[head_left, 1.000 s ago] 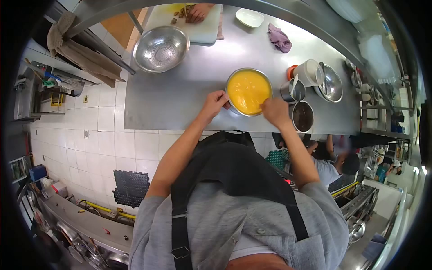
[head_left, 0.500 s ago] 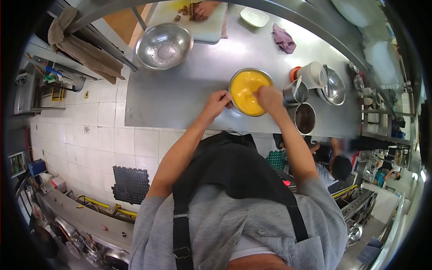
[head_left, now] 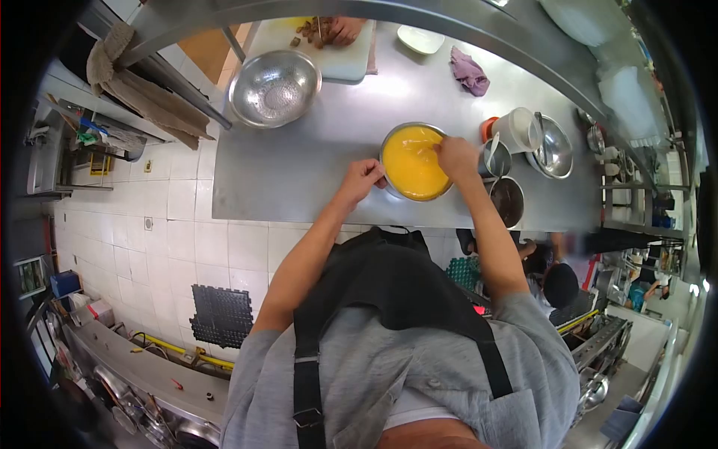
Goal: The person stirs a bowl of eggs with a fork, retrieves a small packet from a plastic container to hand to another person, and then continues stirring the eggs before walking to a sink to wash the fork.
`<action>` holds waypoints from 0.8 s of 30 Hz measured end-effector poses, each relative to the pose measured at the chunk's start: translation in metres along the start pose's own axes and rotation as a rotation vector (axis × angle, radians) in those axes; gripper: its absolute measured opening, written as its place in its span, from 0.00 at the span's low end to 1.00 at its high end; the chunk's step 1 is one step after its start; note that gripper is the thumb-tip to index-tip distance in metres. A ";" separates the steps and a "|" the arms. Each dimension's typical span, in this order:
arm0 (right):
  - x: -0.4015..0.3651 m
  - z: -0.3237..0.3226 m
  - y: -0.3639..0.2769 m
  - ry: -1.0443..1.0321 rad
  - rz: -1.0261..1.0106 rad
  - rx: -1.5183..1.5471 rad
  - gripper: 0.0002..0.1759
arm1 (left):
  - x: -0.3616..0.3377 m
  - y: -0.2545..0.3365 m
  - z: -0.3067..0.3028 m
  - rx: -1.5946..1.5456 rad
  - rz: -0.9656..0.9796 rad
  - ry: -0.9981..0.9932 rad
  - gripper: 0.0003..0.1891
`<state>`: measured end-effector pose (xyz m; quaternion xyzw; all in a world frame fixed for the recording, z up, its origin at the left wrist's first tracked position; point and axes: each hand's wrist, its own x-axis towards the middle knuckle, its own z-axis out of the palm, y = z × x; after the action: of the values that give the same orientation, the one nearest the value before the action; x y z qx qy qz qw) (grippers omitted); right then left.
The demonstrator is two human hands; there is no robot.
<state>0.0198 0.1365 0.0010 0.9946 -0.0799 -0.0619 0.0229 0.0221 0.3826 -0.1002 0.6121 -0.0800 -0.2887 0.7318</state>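
Observation:
A metal bowl [head_left: 431, 198] of smooth yellow liquid [head_left: 411, 165] stands near the table's front edge. My left hand [head_left: 362, 179] is closed on the bowl's left rim, thumb and fingers pinched together. Over the right side of the bowl, my right hand [head_left: 458, 159] is curled closed around a utensil that dips into the liquid. Only a thin part of that utensil shows, and its kind cannot be made out. Ripples mark the liquid's surface near it. Just right of this hand are a small metal pot [head_left: 497, 161] with a light-handled utensil and a pot with dark contents [head_left: 508, 206].
A metal colander [head_left: 273, 90] sits at the left. Behind it, another person's hand [head_left: 345, 30] holds brown pieces on a cutting board [head_left: 351, 63]. A white dish [head_left: 420, 40], a purple cloth [head_left: 469, 72], a white tub [head_left: 518, 130] and a metal bowl [head_left: 555, 150] are farther back.
My right hand has moved from the bowl's middle right toward its upper right rim, stirring the liquid. My left hand stays at the left rim. The view has shifted slightly.

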 end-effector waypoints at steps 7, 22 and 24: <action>-0.064 -0.008 -0.006 -0.086 -0.237 -0.069 0.17 | -0.004 0.003 0.003 -0.050 -0.016 -0.001 0.12; -0.063 -0.006 -0.006 -0.104 -0.206 -0.052 0.18 | -0.002 -0.002 0.002 -0.033 -0.012 0.020 0.12; -0.059 -0.005 -0.032 -0.068 -0.248 -0.024 0.18 | 0.002 -0.008 0.002 -0.049 -0.013 0.012 0.12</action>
<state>-0.0326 0.1773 0.0117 0.9939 0.0435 -0.0987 0.0241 0.0205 0.3789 -0.1073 0.5963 -0.0646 -0.2918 0.7450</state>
